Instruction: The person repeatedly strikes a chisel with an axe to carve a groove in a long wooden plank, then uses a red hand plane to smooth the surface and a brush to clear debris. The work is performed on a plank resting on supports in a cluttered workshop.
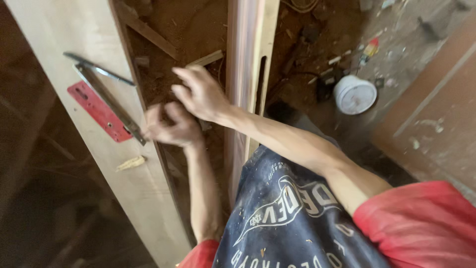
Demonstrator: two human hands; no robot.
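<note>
Hands met over the gap between two wood pieces. Left hand (171,126) was curled shut at the edge of the pale plank (74,39), its fingers blurred; looked to be pinching the lower end of the metal bar (111,101), tho the blur left that unsure. Bar lay slanted across the plank, w/ a thin rod (99,69) beside it and a red plate (99,111) under it. Wood chip (131,163) lay on the plank just below. Right hand (201,92) hovered above the left, fingers loosely bent, open, holding nothing, next to the slotted upright board (248,54). White round lid (355,94) sat on the dirt floor (307,20), well apart
</note>
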